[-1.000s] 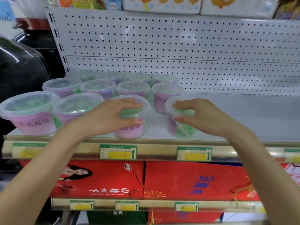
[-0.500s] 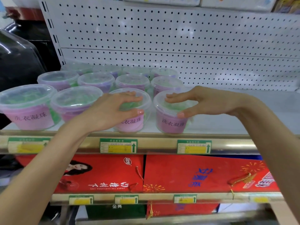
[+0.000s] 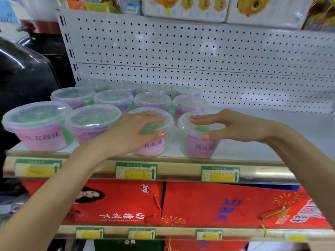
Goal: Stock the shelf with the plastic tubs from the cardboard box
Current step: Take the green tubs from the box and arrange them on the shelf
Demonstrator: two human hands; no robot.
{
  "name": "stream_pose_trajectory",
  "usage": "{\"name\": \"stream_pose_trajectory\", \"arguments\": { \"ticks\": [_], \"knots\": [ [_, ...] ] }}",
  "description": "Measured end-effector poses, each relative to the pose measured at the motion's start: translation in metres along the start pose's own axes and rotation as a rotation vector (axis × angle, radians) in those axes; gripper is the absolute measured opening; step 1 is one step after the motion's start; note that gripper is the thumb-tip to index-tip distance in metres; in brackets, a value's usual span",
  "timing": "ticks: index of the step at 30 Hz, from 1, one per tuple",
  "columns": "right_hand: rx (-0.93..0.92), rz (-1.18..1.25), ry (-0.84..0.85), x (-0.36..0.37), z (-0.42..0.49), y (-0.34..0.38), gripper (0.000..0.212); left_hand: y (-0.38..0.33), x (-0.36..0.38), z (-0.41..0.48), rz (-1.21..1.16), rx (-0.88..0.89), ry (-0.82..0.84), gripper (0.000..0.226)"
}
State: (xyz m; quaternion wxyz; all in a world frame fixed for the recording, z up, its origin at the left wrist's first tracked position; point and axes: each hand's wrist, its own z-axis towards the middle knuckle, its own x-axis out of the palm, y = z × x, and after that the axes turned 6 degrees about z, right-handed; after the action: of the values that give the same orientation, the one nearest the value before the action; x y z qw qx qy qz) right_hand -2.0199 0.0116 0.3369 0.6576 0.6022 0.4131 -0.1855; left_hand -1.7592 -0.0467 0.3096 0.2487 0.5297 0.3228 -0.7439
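Setting two tubs upright at the front of the shelf [image 3: 253, 147], left hand [image 3: 126, 131] gripping the third tub [image 3: 154, 147] by its lid, right hand [image 3: 235, 127] pinching the fourth tub [image 3: 197, 147] at its rim; next, probably releasing both without tipping them.

The single camera rides on my head and looks forward and a little down, straight at the pegboard back [image 3: 199, 57] of the shelf [image 3: 299, 124]. It is close: my left hand [image 3: 130, 131] and right hand [image 3: 235, 127], each on a plastic tub [image 3: 197, 147], fill the middle. The wide lens bows the price rail [image 3: 87, 171].
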Motion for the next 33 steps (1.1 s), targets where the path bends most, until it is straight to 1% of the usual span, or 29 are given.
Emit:
{"name": "stream_pose_trajectory", "arguments": {
  "ticks": [2,3,4,5,7,9,10,11,13,17,23,26,33],
  "knots": [
    [-0.003,-0.009,0.008,-0.001,0.002,-0.003,0.055,0.000,-0.003,0.002,-0.035,-0.003,0.032,0.062],
    [-0.002,-0.023,0.004,-0.002,0.003,-0.003,0.052,-0.001,-0.006,0.004,-0.064,-0.008,0.026,0.062],
    [-0.002,-0.016,-0.020,-0.004,0.005,-0.002,0.047,-0.002,-0.007,0.007,-0.080,-0.004,-0.003,0.056],
    [-0.005,0.023,-0.081,-0.007,0.008,-0.002,0.039,-0.003,-0.008,0.011,-0.066,0.004,-0.046,0.050],
    [-0.026,0.130,-0.294,-0.017,0.018,-0.003,0.025,-0.005,-0.010,0.024,0.027,0.028,-0.148,0.053],
    [-0.016,0.146,-0.473,-0.030,0.035,-0.006,0.020,-0.002,-0.010,0.041,0.113,0.024,-0.164,0.055],
    [0.005,0.127,-0.507,-0.035,0.046,-0.008,0.020,0.001,-0.009,0.050,0.132,-0.003,-0.131,0.053],
    [0.033,0.101,-0.509,-0.039,0.056,-0.011,0.021,0.005,-0.008,0.058,0.148,-0.042,-0.078,0.052],
    [0.094,0.034,-0.462,-0.041,0.078,-0.018,0.026,0.013,-0.004,0.069,0.173,-0.098,0.033,0.055],
    [0.141,-0.079,-0.347,-0.034,0.115,-0.028,0.044,0.023,0.003,0.078,0.151,-0.148,0.181,0.058],
    [0.114,-0.153,-0.256,-0.038,0.124,-0.038,0.041,0.023,0.007,0.077,0.183,-0.152,0.210,0.058],
    [0.119,-0.131,-0.226,-0.040,0.124,-0.044,0.042,0.022,0.006,0.077,0.184,-0.155,0.216,0.058],
    [0.117,-0.094,-0.251,-0.039,0.124,-0.049,0.042,0.020,0.005,0.076,0.181,-0.155,0.219,0.058]
  ]
}}
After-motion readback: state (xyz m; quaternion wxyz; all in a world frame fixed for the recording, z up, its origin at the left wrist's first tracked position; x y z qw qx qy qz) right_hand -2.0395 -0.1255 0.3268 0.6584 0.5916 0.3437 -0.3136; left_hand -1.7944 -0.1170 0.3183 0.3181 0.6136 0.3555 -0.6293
